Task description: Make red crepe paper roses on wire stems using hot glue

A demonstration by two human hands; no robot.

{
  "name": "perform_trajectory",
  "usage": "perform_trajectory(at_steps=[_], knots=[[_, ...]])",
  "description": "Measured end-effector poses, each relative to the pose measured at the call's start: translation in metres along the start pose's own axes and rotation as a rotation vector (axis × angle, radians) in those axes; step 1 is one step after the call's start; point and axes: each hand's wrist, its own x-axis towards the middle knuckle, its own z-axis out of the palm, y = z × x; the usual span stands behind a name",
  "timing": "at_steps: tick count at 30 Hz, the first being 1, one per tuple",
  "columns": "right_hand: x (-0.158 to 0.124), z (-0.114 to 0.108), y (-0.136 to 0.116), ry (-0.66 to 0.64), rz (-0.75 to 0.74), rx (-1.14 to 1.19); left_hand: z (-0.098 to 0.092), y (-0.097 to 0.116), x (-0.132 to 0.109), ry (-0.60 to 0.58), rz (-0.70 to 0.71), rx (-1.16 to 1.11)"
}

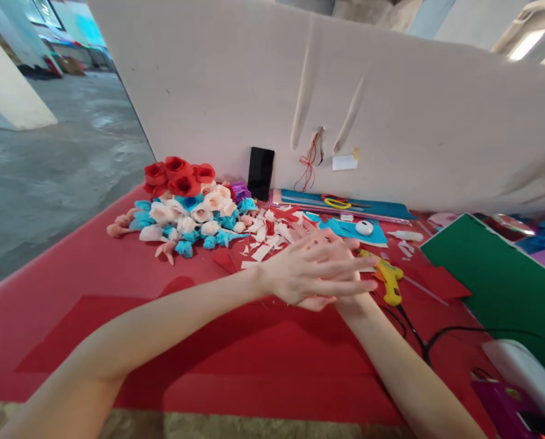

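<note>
Above the red tabletop, my left hand [302, 274] lies across my right hand [336, 244], palms toward each other. The fingers of the left are stretched out and slightly apart, pointing right. My right hand is partly hidden behind it, with stretched fingertips showing at the upper left. No object shows between them. Just behind the hands is a scatter of white and red paper scraps [264, 250]. A yellow hot glue gun [390, 277] lies close to the right of my right wrist.
Red paper flowers [181, 183] and pale and blue ones [199, 213] are heaped at the left. A black phone [260, 174] leans on the white partition [227, 79]. Yellow-handled scissors [336, 202] lie on blue paper. A green board [496, 274] and a black cable [473, 329] occupy the right.
</note>
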Motion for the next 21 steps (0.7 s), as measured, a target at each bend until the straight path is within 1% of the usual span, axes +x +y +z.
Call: perform_trajectory(at_steps=[2, 5, 7, 9, 10, 13, 15, 17, 18, 19, 21], knots=[[0.001, 0.003, 0.002, -0.042, -0.020, -0.036, 0.000, -0.002, 0.000, -0.029, 0.022, -0.008], [0.004, 0.008, 0.002, -0.092, -0.055, -0.121, 0.001, -0.004, -0.001, 0.025, -0.014, 0.001], [0.005, 0.011, -0.001, -0.117, -0.078, -0.226, 0.000, -0.008, -0.003, -0.027, 0.030, -0.021], [0.003, 0.014, -0.005, -0.147, -0.105, -0.338, -0.006, -0.019, -0.008, -0.059, 0.036, -0.043], [0.000, 0.016, -0.006, -0.165, -0.120, -0.390, -0.012, -0.026, -0.010, -0.030, -0.013, -0.041], [-0.011, 0.023, -0.004, -0.215, -0.154, -0.559, -0.034, -0.044, -0.018, 0.116, -0.209, -0.041], [-0.017, 0.032, 0.005, -0.237, -0.165, -0.708, -0.049, -0.046, -0.022, 0.163, -0.295, -0.075], [-0.020, 0.045, 0.019, -0.264, -0.164, -0.866, -0.060, -0.039, -0.025, 0.174, -0.333, -0.131], [-0.020, 0.053, 0.027, -0.284, -0.156, -0.939, -0.064, -0.035, -0.026, 0.165, -0.364, -0.212], [-0.019, 0.060, 0.035, -0.307, -0.145, -1.001, -0.066, -0.031, -0.026, 0.129, -0.373, -0.260], [-0.016, 0.073, 0.047, -0.343, -0.115, -1.100, -0.069, -0.025, -0.027, 0.007, -0.388, -0.317]])
